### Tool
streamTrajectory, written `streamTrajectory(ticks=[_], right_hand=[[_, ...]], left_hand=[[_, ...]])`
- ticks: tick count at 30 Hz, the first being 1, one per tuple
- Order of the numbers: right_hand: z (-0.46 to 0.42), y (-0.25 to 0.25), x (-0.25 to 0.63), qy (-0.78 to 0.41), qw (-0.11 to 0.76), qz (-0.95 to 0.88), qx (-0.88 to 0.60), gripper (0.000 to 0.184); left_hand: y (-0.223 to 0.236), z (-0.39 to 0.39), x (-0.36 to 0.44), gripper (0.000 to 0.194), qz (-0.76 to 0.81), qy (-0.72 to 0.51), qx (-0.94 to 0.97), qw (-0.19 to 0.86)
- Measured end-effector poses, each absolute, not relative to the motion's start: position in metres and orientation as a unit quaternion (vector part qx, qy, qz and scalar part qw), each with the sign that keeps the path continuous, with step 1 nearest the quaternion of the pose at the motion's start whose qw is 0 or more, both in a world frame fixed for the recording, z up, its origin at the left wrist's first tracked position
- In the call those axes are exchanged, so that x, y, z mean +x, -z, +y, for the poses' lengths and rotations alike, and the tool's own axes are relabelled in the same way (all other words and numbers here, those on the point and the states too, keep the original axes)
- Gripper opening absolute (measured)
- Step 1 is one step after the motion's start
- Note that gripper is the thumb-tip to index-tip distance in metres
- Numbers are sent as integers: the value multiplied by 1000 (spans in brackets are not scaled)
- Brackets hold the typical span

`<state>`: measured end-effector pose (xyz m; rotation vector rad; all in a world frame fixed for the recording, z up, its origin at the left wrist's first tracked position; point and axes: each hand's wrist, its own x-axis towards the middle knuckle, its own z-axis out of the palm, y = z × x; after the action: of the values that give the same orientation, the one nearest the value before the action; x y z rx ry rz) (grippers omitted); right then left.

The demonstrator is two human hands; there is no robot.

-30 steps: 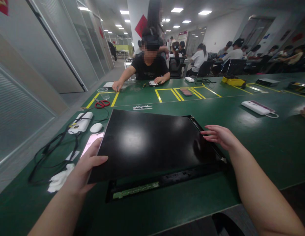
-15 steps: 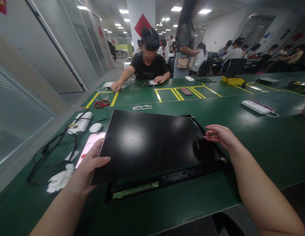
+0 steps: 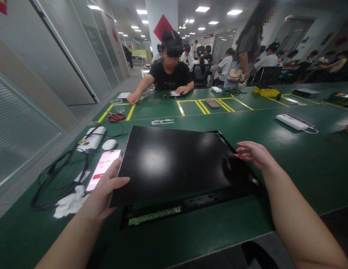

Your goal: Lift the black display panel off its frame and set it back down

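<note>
A glossy black display panel (image 3: 174, 168) lies slightly askew over a dark frame (image 3: 204, 201), its left side raised. My left hand (image 3: 105, 190) is closed on the panel's left edge, thumb on top and the other fingers partly hidden at the side and below. By the right edge is my right hand (image 3: 255, 155), fingers loosely bent and apart. Its fingertips are at the frame's side; whether they touch cannot be made out. A green circuit board strip (image 3: 154, 216) shows along the frame's near side.
Left of the panel are a lit phone (image 3: 103, 170), a white mouse (image 3: 109, 144), black cables (image 3: 53, 170), crumpled white tissue (image 3: 70, 203) and red-handled scissors (image 3: 116, 117). A white power bank (image 3: 294, 122) lies to the right. A co-worker (image 3: 171, 73) sits opposite.
My left hand and the panel's left side have shifted a little to the right over the frame. My right hand has barely moved. A standing person in the background has moved right.
</note>
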<state>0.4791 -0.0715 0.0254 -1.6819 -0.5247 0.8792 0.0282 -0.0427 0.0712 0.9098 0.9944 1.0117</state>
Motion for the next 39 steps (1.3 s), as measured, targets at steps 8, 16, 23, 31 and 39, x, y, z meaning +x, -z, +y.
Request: streamTrajectory(ticks=[8,16,23,31,39], right_hand=[[-72,-27,478,-365,547,-222,-720,8],[-73,-29,477,-365,540,-219,-727,7],[-72,-32,470,-346,518,-236,-746,7],[-71,-22,469,-301,474,-298,-772,12],[-70,-2,484,-208,378,-396,-810,25]], left_hand=[[-64,-39,29,59,410,-450,410,679],[-60,-35,28,62,396,-440,411,693],[-59,-34,30,63,397,-448,397,696],[-66,-37,39,63,433,-446,395,677],[-59,-36,42,65,462,-424,387,676]])
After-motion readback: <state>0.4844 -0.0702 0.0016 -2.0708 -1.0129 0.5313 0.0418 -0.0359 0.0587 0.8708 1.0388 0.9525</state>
